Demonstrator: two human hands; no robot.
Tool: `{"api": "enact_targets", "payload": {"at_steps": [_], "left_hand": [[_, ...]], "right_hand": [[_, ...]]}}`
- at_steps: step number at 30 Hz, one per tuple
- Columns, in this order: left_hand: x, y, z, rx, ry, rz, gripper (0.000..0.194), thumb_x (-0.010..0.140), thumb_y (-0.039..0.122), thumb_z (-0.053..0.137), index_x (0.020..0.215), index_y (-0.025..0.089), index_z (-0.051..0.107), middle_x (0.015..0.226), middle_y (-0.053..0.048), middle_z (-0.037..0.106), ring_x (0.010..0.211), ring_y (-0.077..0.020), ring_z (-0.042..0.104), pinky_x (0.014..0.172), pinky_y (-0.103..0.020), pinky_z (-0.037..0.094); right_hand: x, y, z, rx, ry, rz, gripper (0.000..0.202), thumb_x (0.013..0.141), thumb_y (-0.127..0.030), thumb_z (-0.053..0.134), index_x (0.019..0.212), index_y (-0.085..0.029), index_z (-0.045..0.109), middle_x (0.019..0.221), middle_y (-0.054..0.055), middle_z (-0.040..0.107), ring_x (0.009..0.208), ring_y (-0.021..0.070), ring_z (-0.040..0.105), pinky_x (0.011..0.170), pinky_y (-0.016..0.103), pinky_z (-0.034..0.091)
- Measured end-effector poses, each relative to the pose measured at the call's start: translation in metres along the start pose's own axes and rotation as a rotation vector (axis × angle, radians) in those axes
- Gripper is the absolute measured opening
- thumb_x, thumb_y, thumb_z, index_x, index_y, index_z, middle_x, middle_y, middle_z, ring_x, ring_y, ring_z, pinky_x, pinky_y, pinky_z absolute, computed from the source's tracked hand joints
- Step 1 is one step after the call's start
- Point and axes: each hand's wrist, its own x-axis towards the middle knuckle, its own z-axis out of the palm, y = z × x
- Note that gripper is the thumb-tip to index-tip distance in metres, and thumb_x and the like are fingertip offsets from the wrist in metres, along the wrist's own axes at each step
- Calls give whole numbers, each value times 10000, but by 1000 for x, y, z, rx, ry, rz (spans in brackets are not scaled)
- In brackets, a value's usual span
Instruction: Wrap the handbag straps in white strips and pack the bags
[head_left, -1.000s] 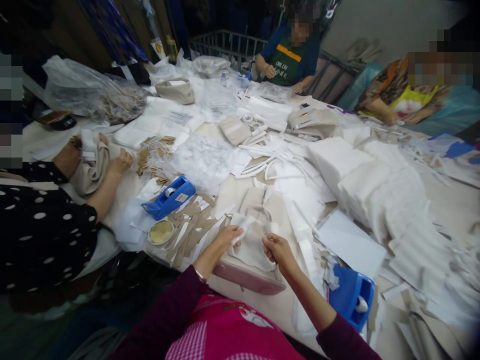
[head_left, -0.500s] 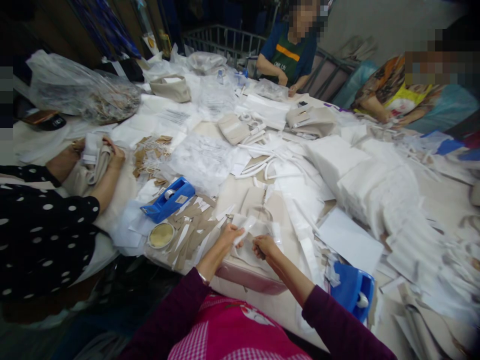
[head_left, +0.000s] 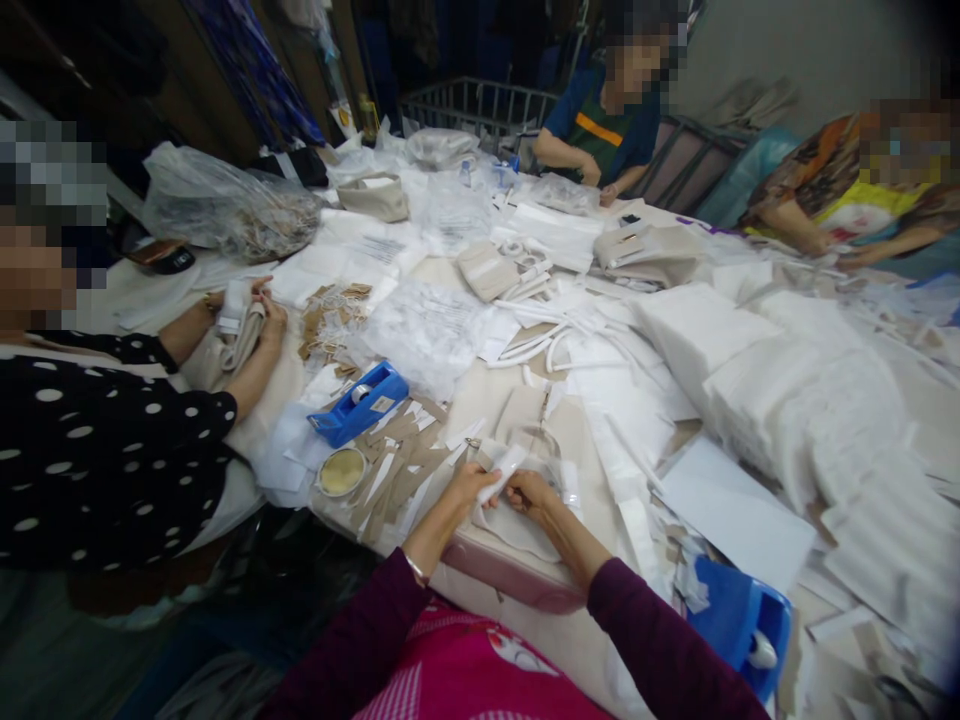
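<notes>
A beige handbag (head_left: 517, 572) with a pinkish base lies in front of me at the table's near edge. Over it, my left hand (head_left: 472, 486) is closed on a white wrapping strip (head_left: 507, 470), which looks like thin paper or foam around a strap. My right hand (head_left: 531, 493) has its fingers curled together at the strip's right side, close to the left hand. What exactly its fingertips pinch is hidden. Beyond the hands lies a beige flap or strap part (head_left: 523, 412), partly under the white material.
Blue tape dispensers stand left (head_left: 361, 402) and right (head_left: 739, 625). A round tin (head_left: 342, 470) sits beside beige and white strips (head_left: 397, 455). White foam sheets (head_left: 795, 390) are piled at right. A co-worker in a dotted top (head_left: 112, 450) works at left; two people sit across.
The view has swung left, so everything sits further right and lower. My right hand has come closer to the left hand, which still holds the white strip.
</notes>
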Motion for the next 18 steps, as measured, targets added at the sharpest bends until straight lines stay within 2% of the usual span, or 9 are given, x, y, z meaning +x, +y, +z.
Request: {"api": "enact_targets", "payload": {"at_steps": [3,5,6,9,11,15,18], "left_hand": [[-5,6,1,67,19,-9,384,683,512,649,637,141,562,404,0,535,374,-110,473,435,-240,333],[-10,12,2,67,31,-10,347,694,475,640,624,145,557,396,10,517,375,-109,462,443,-241,332],[-14,15,2,65,34,-11,329,700,455,635,617,147,556,395,14,507,375,-107,455,446,-242,331],[-24,24,3,58,31,-9,299,712,412,626,585,156,542,414,23,491,396,-101,448,464,-245,343],[-29,27,3,57,20,8,298,717,398,623,562,162,526,440,23,492,423,-101,462,491,-247,364],[-27,25,3,103,32,27,313,724,410,607,552,165,516,455,20,497,423,-98,463,501,-251,373],[-18,18,5,129,23,30,311,719,409,608,549,159,536,432,13,499,405,-106,464,489,-257,376]], "right_hand": [[-5,-1,-3,-78,19,-55,88,661,-145,470,588,-191,450,405,-63,428,327,65,309,367,198,204],[-15,2,-7,-126,55,-100,63,654,-139,494,680,-195,480,457,-62,475,354,84,369,379,204,248],[-21,5,-9,-168,81,-161,135,640,-123,509,753,-197,496,508,-59,508,389,96,416,400,208,292],[-43,16,-20,-390,149,-517,411,609,-52,497,990,-205,501,677,-32,564,564,137,536,549,250,433],[-55,20,-25,-564,173,-754,443,641,-30,462,1049,-197,502,758,5,578,677,160,570,656,286,464],[-63,7,-27,-839,258,-938,191,820,-102,435,858,-213,586,831,36,586,759,171,568,696,285,440],[-54,-14,-23,-944,261,-1064,211,889,-168,441,767,-214,607,859,36,573,795,166,550,699,270,429]]}}
